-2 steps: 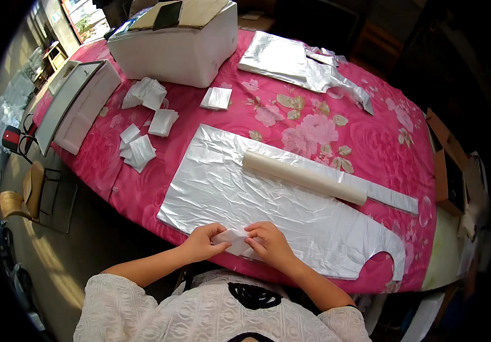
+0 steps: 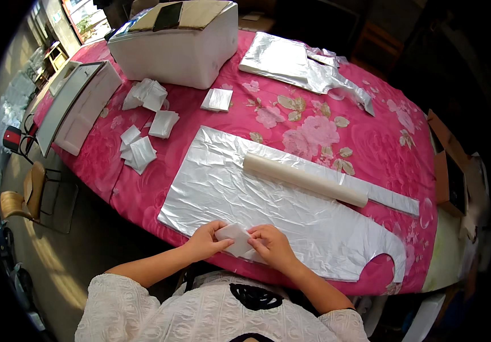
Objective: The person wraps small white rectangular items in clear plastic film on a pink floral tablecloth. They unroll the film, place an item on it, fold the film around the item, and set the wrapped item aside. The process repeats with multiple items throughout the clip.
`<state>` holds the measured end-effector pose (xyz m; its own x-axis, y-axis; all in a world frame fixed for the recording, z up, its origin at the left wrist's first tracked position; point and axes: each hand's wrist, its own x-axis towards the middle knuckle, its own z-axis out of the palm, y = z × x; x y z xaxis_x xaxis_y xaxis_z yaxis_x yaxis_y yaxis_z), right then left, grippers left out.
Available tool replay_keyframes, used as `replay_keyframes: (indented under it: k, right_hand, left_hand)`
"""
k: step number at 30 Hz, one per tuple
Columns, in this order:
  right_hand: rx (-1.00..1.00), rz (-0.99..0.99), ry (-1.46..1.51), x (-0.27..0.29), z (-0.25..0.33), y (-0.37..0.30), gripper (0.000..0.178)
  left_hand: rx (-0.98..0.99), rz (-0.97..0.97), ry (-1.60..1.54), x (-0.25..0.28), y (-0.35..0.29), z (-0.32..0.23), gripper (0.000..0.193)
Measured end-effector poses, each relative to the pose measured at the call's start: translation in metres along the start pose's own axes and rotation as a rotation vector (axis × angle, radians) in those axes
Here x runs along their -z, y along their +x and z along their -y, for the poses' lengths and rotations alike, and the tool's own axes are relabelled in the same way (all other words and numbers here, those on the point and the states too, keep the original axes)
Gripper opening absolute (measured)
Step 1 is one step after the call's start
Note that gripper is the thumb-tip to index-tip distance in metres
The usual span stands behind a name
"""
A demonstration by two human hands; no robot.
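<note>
Between my two hands is a small folded square of thin white plastic film (image 2: 234,238). My left hand (image 2: 207,240) pinches its left side between thumb and fingers. At its right edge, the thumb and fingertips of my right hand (image 2: 270,245) close on the film. Both hands are over the near edge of a flat stack of silvery-white plastic sheets (image 2: 211,188), cut like aprons with a curved notch at the right end. Across the stack lies a pale cardboard tube (image 2: 305,180).
Several folded white packets (image 2: 163,123) lie at the left of the pink flowered tablecloth (image 2: 314,134), and another packet (image 2: 217,100) sits farther back. Behind stand a white foam box (image 2: 171,54) and more silvery film (image 2: 279,57). Chairs (image 2: 23,196) are on the left.
The folded film has turned flatter, showing more of its square face between my hands. My right fingers have shifted slightly along its edge.
</note>
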<state>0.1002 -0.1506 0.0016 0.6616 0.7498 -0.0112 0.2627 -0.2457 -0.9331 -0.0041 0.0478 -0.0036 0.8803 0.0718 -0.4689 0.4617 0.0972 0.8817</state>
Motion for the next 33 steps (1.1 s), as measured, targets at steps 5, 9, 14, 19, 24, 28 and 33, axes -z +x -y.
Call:
replay_keyframes:
  k: [5, 9, 14, 19, 24, 28, 33]
  right_hand:
    - [-0.314, -0.066, 0.368, 0.009, -0.017, -0.013, 0.013]
    - [-0.222, -0.046, 0.316, 0.006, -0.024, -0.018, 0.013]
    - [-0.205, -0.072, 0.282, -0.001, -0.019, -0.017, 0.012]
    - [-0.194, -0.043, 0.260, 0.012, -0.013, -0.019, 0.011]
    - [0.208, -0.414, -0.243, 0.062, -0.020, -0.007, 0.013]
    - [0.120, -0.487, -0.767, 0.128, -0.042, 0.020, 0.047]
    - [-0.101, -0.344, -0.980, 0.170, -0.064, 0.001, 0.057]
  left_hand:
    - [-0.472, -0.255, -0.143, 0.033, 0.104, -0.047, 0.049]
    - [-0.716, -0.543, 0.354, 0.140, 0.231, -0.100, 0.043]
    - [-0.815, -0.631, 0.634, 0.161, 0.290, -0.158, 0.051]
    - [-0.691, -0.883, 0.822, 0.158, 0.291, -0.132, 0.057]
    - [-0.826, -0.709, 0.897, 0.128, 0.216, -0.088, 0.048]
    - [-0.818, -0.551, 0.810, 0.094, 0.136, -0.066, 0.050]
    - [-0.851, -0.364, 0.892, 0.029, 0.085, -0.038, 0.058]
